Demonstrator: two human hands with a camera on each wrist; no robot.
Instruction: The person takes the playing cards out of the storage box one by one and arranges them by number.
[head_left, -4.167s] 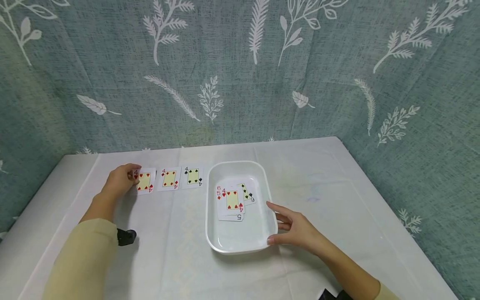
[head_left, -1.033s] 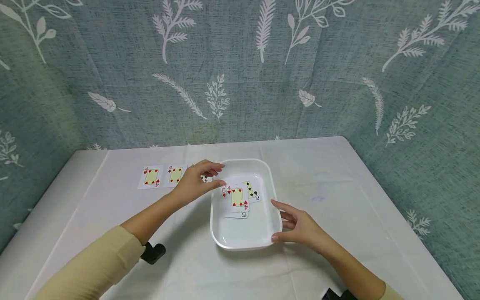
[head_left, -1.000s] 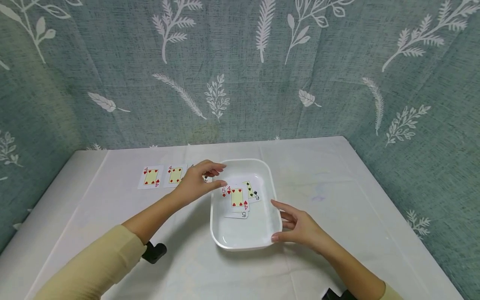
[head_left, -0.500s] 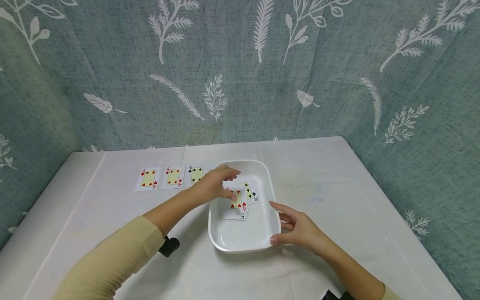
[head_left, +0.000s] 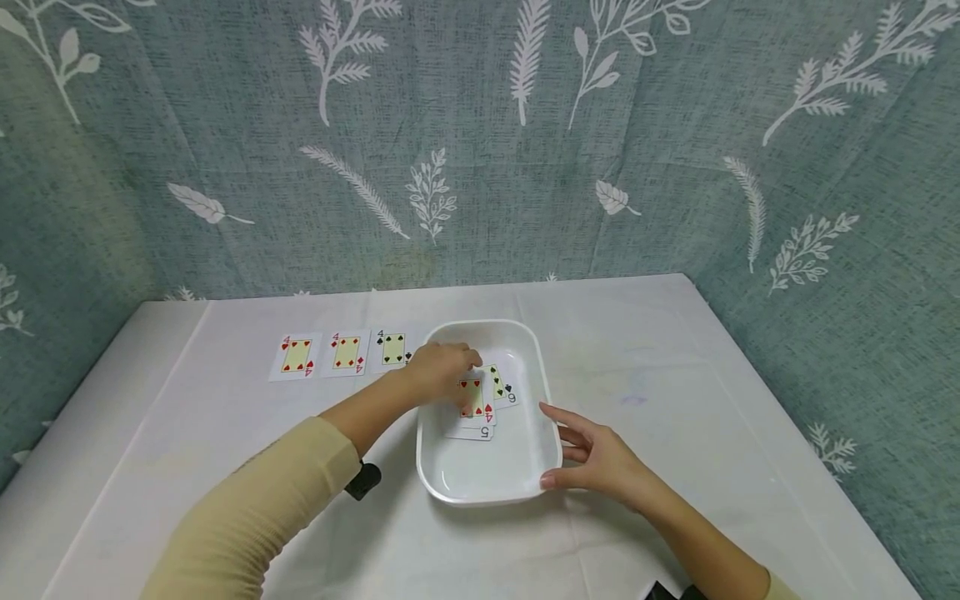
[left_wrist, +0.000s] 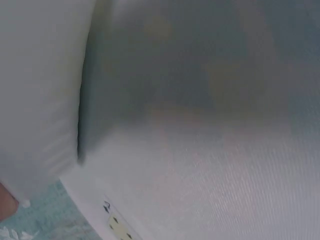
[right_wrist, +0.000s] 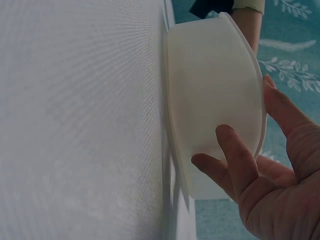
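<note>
A white tray [head_left: 486, 497] sits mid-table and holds a few overlapping cards. A four of hearts [head_left: 476, 402] lies on top, over a five [head_left: 474, 432] and a six of spades [head_left: 502, 386]. My left hand [head_left: 444, 372] reaches into the tray, its bent fingers pinching the upper left edge of the four of hearts. My right hand [head_left: 594, 455] rests with straight fingers against the tray's right rim. In the right wrist view that hand [right_wrist: 260, 165] touches the tray's outer wall [right_wrist: 215, 100]. The left wrist view is blurred.
Three fours lie face up in a row left of the tray: hearts [head_left: 296, 357], diamonds [head_left: 347, 352], clubs [head_left: 393, 349]. A white cloth [head_left: 675, 375] covers the table. A leaf-patterned teal curtain [head_left: 480, 142] hangs behind and to the right.
My left hand left the row of fours, moved right over the tray's rim and came down onto the top card. The right hand stayed at the tray's rim.
</note>
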